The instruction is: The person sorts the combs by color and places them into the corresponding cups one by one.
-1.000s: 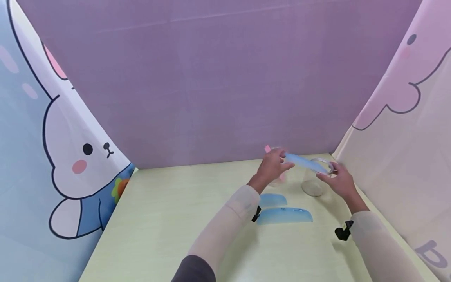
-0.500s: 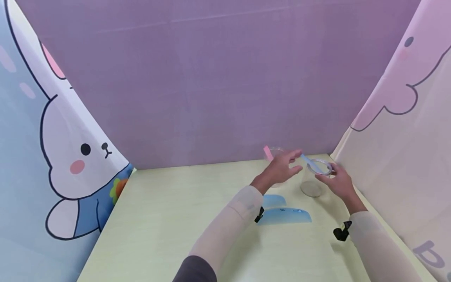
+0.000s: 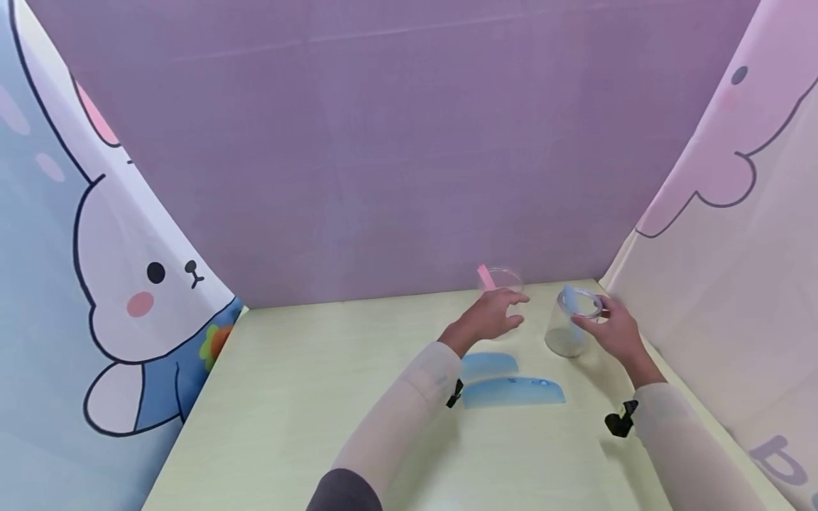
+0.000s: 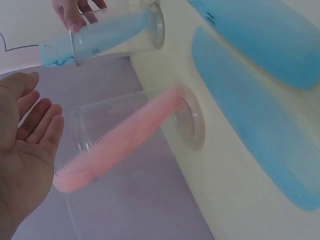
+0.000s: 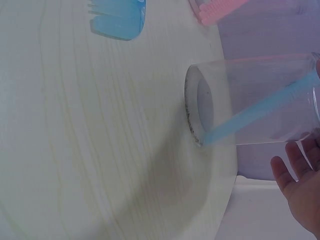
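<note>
My right hand [image 3: 615,330] grips the rim of a clear cup [image 3: 564,342] standing upright on the table. Inside it a blue comb [image 4: 105,37] leans, its end poking above the rim. My left hand [image 3: 487,314] holds nothing, its fingers loosely bent. It is in front of a second clear cup [image 4: 190,117], partly hiding it in the head view. A pink comb [image 4: 120,145] slants in that cup, one end past the rim. Two more blue combs, a larger one [image 3: 514,392] and one behind it [image 3: 488,364], lie near my left wrist.
The pale table [image 3: 307,397] meets a purple cloth wall [image 3: 383,177] at the back. Printed cloth stands at the left [image 3: 128,284] and right [image 3: 722,284], the right-hand cloth close beside my right arm.
My left hand has let go of the blue comb and drawn back to the left. The comb has dropped into the cup that my right hand keeps gripping.
</note>
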The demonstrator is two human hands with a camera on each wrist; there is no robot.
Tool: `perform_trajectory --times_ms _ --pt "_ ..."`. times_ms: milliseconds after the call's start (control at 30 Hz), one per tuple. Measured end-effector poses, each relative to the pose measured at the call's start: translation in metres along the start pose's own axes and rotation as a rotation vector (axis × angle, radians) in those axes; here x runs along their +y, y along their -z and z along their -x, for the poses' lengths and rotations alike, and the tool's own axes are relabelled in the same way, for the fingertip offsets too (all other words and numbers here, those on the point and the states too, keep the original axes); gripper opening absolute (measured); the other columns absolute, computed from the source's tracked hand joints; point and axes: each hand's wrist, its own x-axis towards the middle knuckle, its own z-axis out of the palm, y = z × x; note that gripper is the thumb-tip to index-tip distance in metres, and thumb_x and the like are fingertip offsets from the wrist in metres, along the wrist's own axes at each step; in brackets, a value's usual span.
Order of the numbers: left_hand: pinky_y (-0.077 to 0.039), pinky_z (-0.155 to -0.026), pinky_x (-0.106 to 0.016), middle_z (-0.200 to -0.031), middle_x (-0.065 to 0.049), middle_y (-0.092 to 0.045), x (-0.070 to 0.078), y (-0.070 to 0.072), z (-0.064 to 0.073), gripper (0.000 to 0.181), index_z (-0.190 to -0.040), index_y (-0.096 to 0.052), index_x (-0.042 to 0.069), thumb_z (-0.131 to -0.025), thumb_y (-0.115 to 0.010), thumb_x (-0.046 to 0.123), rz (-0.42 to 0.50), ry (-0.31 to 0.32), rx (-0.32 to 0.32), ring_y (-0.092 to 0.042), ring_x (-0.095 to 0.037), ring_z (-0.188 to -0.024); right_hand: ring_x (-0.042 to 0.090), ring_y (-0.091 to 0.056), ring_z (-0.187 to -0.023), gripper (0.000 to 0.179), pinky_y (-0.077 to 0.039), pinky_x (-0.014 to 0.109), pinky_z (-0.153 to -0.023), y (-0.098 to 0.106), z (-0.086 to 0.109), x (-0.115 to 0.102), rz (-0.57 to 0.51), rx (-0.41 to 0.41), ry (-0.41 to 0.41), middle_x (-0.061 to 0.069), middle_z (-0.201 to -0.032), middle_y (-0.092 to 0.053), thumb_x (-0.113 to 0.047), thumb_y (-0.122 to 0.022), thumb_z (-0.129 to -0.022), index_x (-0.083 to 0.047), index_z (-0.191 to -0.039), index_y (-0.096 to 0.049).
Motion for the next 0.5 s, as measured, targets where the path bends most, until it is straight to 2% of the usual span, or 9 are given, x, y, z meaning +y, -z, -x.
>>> perform_trajectory --times_ms 100,333,500 --pt "-0.047 -0.108 -0.027 -0.147 0.0 -0.058 -0.011 -0.001 0.009 0.045 -0.146 -0.056 0.015 -0.102 -0.062 0.022 0.006 0.03 -0.014 -0.057 -0.016 -0.132 0.052 -0.052 -0.121 0.074 -0.046 0.034 -0.077 0.001 0.0 -0.001 0.0 0.001 0.003 0.032 -0.138 -0.051 -0.043 -0.069 -0.095 0.007 -0.144 -0.045" --pt "-0.051 -0.104 -0.03 -0.144 -0.006 -0.06 -0.04 -0.003 0.035 0.047 -0.147 -0.055 0.012 -0.101 -0.063 0.019 -0.002 0.113 -0.072 -0.061 -0.022 -0.127 0.052 -0.05 -0.122 0.077 -0.049 0.038 -0.079 -0.001 0.0 -0.001 -0.002 -0.007 -0.013 0.033 -0.14 -0.049 -0.045 -0.069 -0.095 0.007 -0.146 -0.043" --pt "-0.053 -0.1 -0.029 -0.139 -0.006 -0.063 -0.06 -0.007 0.055 0.048 -0.145 -0.056 0.012 -0.099 -0.067 0.02 -0.051 0.185 -0.088 -0.064 -0.019 -0.119 0.052 -0.05 -0.122 0.078 -0.048 0.036 -0.077 -0.002 0.0 0.0 0.002 -0.004 -0.017 0.033 -0.141 -0.049 -0.045 -0.069 -0.095 0.007 -0.146 -0.042"
